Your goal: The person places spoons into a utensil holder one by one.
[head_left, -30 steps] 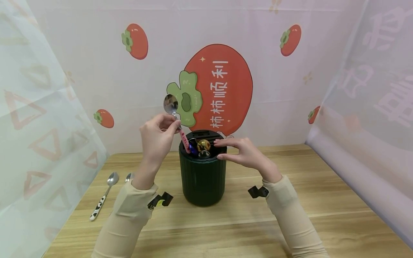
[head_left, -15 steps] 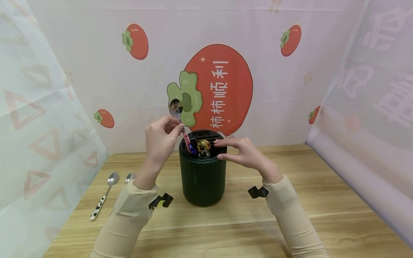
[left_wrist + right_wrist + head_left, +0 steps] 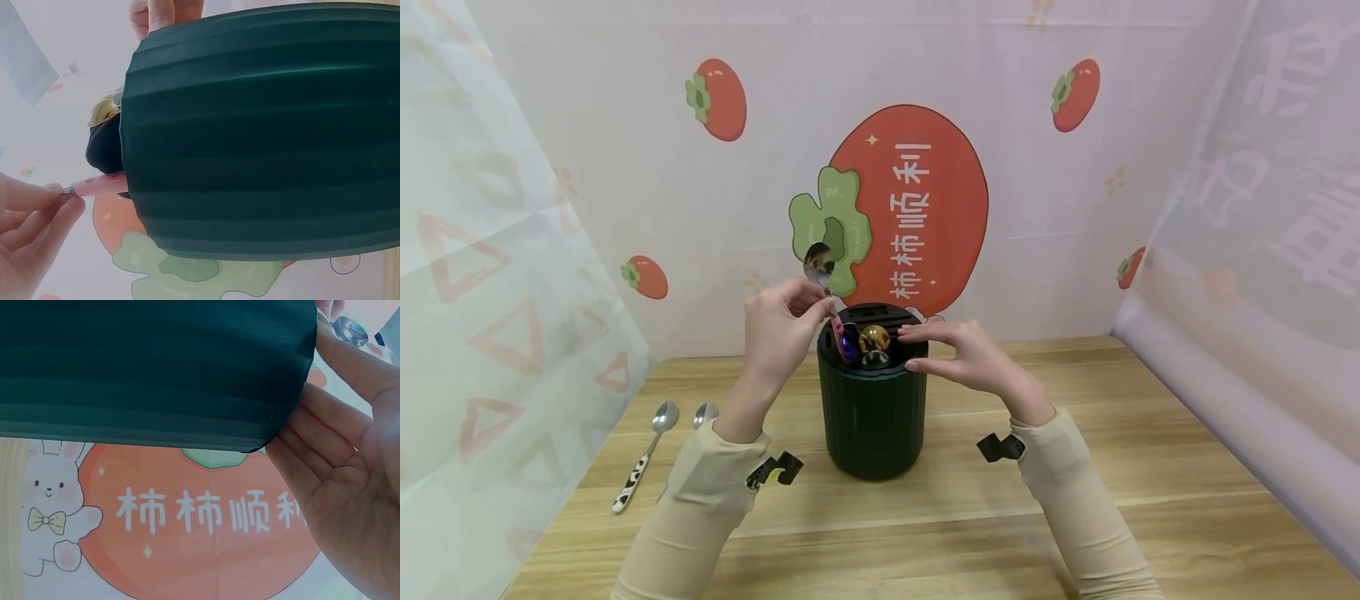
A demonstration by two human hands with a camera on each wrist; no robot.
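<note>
My left hand [image 3: 778, 329] pinches a spoon [image 3: 818, 260] with a silver bowl and a pink patterned handle. Its bowl points up, and the handle's lower end is inside the mouth of a dark green ribbed utensil holder [image 3: 872, 425]. In the left wrist view, thumb and fingers grip the metal just above the pink handle [image 3: 100, 185]. My right hand [image 3: 966, 357] rests at the holder's right rim with fairly straight fingers. A gold rounded spoon-like piece [image 3: 874, 338], a shiny blue piece [image 3: 850, 350] and a small reflective one show in the opening; their lower parts are hidden.
To the left on the wooden table [image 3: 1000, 533] lies a spoon with a black-and-white handle [image 3: 634, 479]. Another spoon [image 3: 705, 414] is partly covered by my left forearm. A persimmon-printed backdrop [image 3: 1037, 208] stands behind, with hanging sheets on both sides.
My left hand has moved down and right with the spoon, its handle sinking deeper into the holder's opening. My right hand stays in place at the rim.
</note>
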